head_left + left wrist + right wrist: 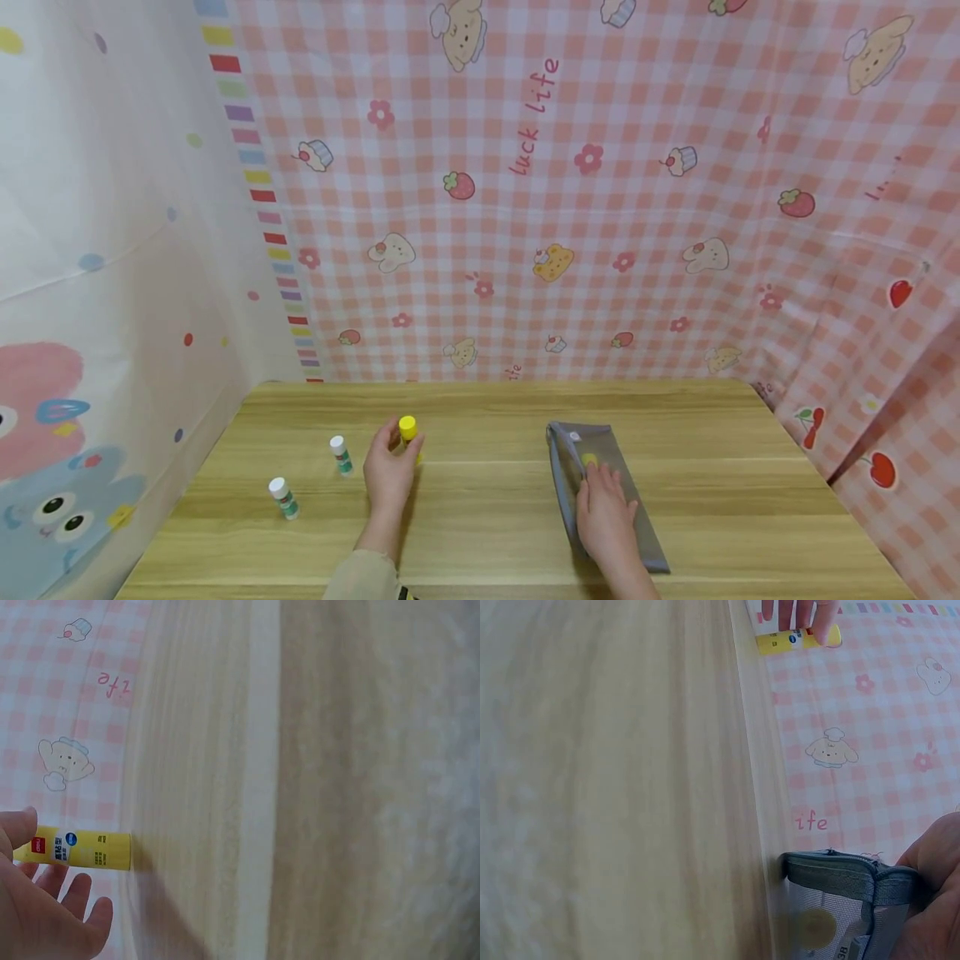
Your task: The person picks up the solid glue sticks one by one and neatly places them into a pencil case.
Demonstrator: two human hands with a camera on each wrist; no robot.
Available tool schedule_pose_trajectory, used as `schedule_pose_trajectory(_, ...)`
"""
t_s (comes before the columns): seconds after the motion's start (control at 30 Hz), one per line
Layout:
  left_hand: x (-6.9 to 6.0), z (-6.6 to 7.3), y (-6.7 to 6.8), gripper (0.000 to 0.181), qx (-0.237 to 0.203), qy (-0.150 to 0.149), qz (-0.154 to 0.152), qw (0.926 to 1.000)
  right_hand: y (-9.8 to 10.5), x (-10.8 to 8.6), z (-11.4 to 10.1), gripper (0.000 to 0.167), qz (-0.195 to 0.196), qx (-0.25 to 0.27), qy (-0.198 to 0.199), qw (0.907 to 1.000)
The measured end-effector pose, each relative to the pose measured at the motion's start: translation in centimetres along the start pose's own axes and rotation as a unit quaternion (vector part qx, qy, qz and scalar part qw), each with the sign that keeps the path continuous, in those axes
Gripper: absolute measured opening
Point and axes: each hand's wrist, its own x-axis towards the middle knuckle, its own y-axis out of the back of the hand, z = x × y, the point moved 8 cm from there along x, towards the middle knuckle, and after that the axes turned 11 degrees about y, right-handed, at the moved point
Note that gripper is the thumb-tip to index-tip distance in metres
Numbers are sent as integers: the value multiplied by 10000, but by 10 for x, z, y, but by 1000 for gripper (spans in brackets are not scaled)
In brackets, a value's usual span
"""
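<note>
As hands touch yellow tube, pouch | wood-grain table | checked cloth behind

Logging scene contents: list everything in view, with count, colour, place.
Yellow glue stick: 1, yellow, upright in the left hand
White-capped tubes: 2, white caps, green on labels, table's left side
Mesh pouch: 1, grey, on table under the right hand
Yellow item: 1, yellow, seen through the pouch mesh
Table: 1, light wood grain, under everything
Checked cloth: pieces unclear, pink and white, behind and right
Cartoon-print cloth: pieces unclear, mostly white, left
Left sleeve: 1, beige, left forearm
Left hand: 1, bare, holding the glue stick
Right hand: 1, bare, on the pouch
</note>
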Motion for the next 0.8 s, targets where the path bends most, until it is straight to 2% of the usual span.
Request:
schedule_pose_trajectory(0.17,1,-1,-2,47,65,-35,6,10000,0,1,0,40,-12,-14,-18,10000)
schedule_pose_trajectory(0.57,0,0,-1,37,-183,-216,135,9995,0,1,-1,40,20,-83,73,9999)
schedule_pose_trajectory(0.8,0,-1,-2,36,-204,-229,124,9995,0,0,1,41,-24,-42,-34,10000)
